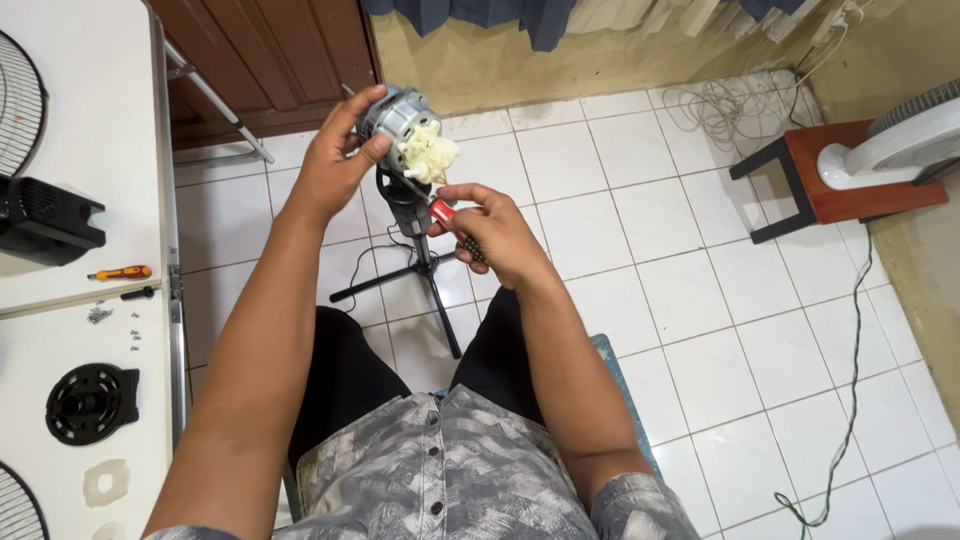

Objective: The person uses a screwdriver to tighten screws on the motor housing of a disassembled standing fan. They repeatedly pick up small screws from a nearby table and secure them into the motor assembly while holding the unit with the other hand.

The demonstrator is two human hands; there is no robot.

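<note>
Head view looks down on a grey metal fan motor [398,118] with a cream plastic gearbox [430,152] on its near end, held up in the air above a tiled floor [640,290] and in front of the seated person's knees. The left hand [335,160] wraps around the motor's left side, fingers curled over the top and thumb pressed against the casing, so it is closed in a firm grip. The right hand [492,228] is closed around one screwdriver [445,215] with a red and black handle, pinched between thumb and fingers, its shaft angled up and left so the tip meets the underside of the gearbox. Just below the motor stands one black fan stand [420,270] with spread legs on the floor. To the left is a white table [95,120], and on it lie a second screwdriver [120,272] with an orange handle, a small scatter of screws [105,318] too tiny to count, one round black plastic part [92,402], and parts of two wire fan guards [18,100] at the edges. On the far right one white fan base [885,150] rests on one low red-brown stool [845,185], and a thin cable [855,400] trails across the tiles.
</note>
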